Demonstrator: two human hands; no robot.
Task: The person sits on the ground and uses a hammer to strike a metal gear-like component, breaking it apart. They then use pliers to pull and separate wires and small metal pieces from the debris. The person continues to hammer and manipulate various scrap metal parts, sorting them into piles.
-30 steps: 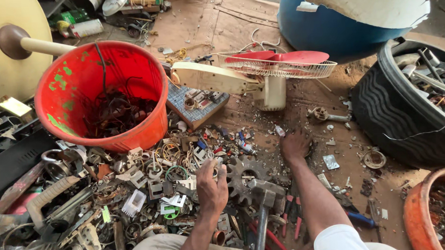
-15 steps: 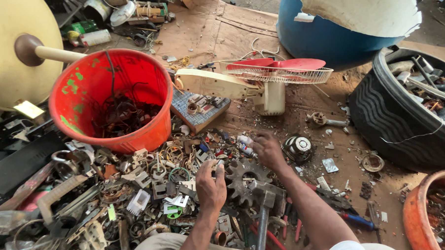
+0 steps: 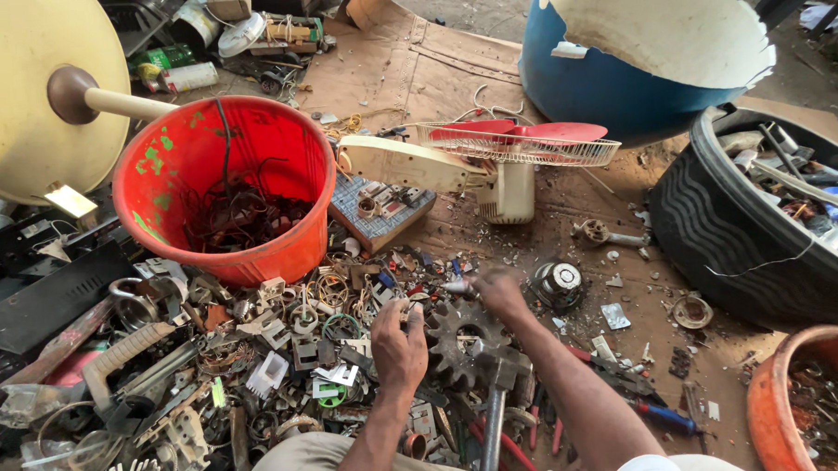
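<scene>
Head view looks down on scrap sorting that seems only partly along: the red bucket (image 3: 227,191) already holds tangled wire, yet a thick heap of metal bits (image 3: 256,362) lies unsorted. Left hand (image 3: 397,346) rests curled, fingers together, on the dark gear (image 3: 466,341), at its left edge. Right hand (image 3: 497,288), blurred, sits just beyond the gear, near a shiny round motor part (image 3: 558,283); its grip I cannot tell.

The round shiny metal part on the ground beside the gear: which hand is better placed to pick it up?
Probably the right hand. It is blurred, beside the round shiny metal part, with nothing between them. The left hand rests on the far side of the gear.
</scene>
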